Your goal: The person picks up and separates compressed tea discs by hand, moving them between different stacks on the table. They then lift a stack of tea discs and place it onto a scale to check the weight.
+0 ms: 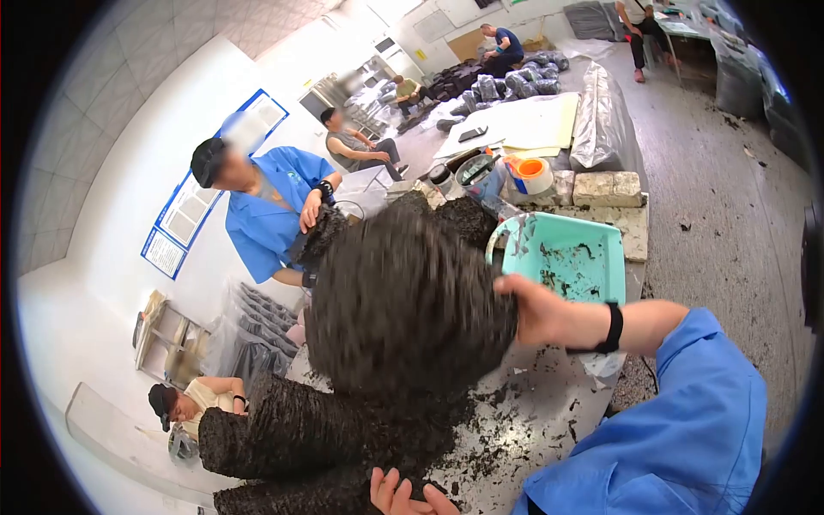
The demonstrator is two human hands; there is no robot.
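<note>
A large rounded bundle of dark, layered flaky sheets (408, 300), blurred by motion, is held up over the table. My right hand (545, 313) grips its right side, thumb on top. At the bottom edge, my left hand (410, 496) has its fingers curled on dark material below the bundle; its palm is out of view. Two dark rolled stacks (279, 429) lie at the lower left, beside loose dark flakes (421, 429).
A turquoise basin (608, 257) with dark scraps stands at the right, near white blocks (607, 189), orange tape (530, 168) and a phone (472, 134). Across the table, a co-worker in blue (266, 206) handles dark material. Another person (202, 399) is at lower left; several sit farther back.
</note>
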